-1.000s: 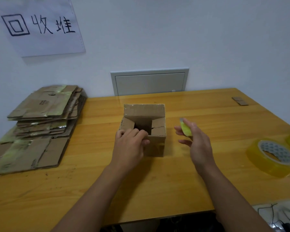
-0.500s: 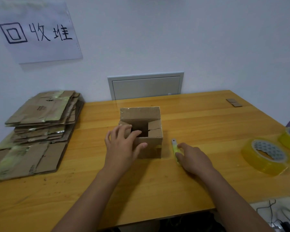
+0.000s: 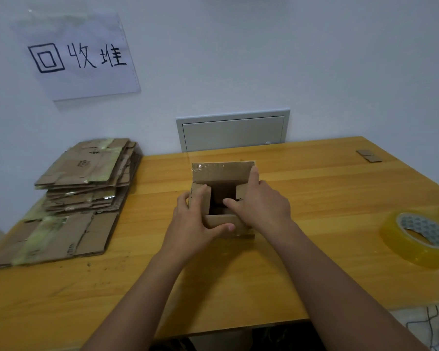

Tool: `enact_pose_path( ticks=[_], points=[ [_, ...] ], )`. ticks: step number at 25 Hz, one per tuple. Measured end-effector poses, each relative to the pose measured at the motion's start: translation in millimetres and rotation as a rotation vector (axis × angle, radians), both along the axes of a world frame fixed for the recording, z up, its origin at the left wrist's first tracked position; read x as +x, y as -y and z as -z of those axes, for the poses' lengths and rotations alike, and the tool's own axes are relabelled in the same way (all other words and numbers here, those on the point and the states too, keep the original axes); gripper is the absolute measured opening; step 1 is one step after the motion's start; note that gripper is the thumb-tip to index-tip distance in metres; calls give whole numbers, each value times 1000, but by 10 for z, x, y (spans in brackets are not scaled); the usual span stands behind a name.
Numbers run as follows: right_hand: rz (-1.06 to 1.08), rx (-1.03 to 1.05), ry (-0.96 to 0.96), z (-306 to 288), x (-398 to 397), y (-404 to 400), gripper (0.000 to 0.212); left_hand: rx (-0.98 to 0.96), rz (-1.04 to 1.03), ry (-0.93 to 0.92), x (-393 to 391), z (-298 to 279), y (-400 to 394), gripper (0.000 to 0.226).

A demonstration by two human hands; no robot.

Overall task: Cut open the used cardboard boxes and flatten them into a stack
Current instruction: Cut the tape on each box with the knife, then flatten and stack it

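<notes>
Left hand point(image 3: 192, 225) and right hand point(image 3: 262, 207) grip the open cardboard box point(image 3: 222, 174).

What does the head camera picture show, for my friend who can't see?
Two hands, the left hand and right hand, hold a small open cardboard box on a wooden table. Flattened boxes are stacked at left; a tape roll lies at right.

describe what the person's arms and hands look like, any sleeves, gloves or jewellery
Both forearms are bare as far as the frame shows, with no sleeves in view. The left hand and right hand wear no gloves, and no rings, watch or bracelet are visible.
</notes>
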State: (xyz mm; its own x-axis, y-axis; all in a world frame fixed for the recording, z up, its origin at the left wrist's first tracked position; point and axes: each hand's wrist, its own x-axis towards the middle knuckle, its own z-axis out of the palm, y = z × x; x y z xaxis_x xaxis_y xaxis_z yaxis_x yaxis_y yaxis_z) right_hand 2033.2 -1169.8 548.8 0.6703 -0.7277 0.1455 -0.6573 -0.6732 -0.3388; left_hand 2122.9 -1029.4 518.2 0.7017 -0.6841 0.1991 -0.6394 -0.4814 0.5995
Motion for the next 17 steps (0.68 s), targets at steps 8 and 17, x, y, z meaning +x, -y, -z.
enact_pose_path(
  ticks=[8, 17],
  points=[
    [-78, -34, 238, 49, -149, -139, 85, -247, -233, -113, 46, -8, -73, 100],
    [-208, 378, 613, 247, -243, 22, 66, -266, -154, -37, 171, 115, -130, 76]
  ],
)
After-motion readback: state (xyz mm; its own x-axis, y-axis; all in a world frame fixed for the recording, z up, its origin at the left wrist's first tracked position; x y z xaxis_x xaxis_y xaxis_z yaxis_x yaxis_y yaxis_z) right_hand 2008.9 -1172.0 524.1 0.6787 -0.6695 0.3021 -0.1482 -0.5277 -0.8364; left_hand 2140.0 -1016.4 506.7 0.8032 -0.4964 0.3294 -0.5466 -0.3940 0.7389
